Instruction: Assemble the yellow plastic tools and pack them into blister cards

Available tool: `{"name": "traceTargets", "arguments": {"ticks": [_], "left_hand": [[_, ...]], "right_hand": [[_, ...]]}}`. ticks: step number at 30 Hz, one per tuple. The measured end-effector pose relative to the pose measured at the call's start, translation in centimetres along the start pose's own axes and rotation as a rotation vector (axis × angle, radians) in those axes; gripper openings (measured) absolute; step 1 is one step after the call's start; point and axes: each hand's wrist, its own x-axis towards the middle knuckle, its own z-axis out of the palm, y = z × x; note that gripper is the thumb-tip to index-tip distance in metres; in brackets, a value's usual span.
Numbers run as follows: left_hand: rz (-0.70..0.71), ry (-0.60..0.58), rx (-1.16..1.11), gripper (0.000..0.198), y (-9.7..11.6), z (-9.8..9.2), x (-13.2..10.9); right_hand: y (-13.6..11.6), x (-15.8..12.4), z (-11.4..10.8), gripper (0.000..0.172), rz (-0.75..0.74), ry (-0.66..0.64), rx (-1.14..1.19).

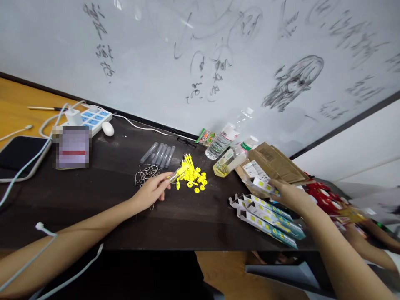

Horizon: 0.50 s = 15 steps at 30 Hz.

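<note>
My left hand [153, 191] rests on the dark table [103, 196], its fingers pinched on a clear tube [175, 175] with yellow pieces inside. Its tip lies against a pile of small yellow plastic parts [193, 176]. Bent wire clips [145, 173] lie just left of the hand, and a row of empty clear tubes [158, 154] lies behind them. Off to the right, my right hand [289, 194] grips a small packet [264, 186] with a yellow-patterned card. It hovers over a stack of similar flat packets [268, 216] at the table's front edge.
Two plastic bottles [226, 139] and a brown cardboard box [275, 164] lie at the back right. A power strip [90, 118], white mouse [108, 128], cables and a dark tablet [20, 156] sit at the left. Red items [321, 196] and another person's arm [375, 235] are at the far right.
</note>
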Motion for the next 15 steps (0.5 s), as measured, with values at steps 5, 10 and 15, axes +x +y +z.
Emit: {"name": "traceTargets", "arguments": {"ticks": [5,10,15], "left_hand": [[0.222,0.128,0.316,0.041,1.7,-2.9,0.5],[0.251,0.268,0.324,0.044,2.2,-4.4,0.9],[0.295,0.32,0.217,0.044,1.6,-3.5,0.5]], "right_hand": [[-9.9,0.2,-4.7,0.038,-0.189,0.135,0.094],[-20.2,1.0,-5.1,0.033,-0.381,0.208,0.348],[-25.8,0.5,-3.0,0.034,-0.372,0.254,0.549]]}}
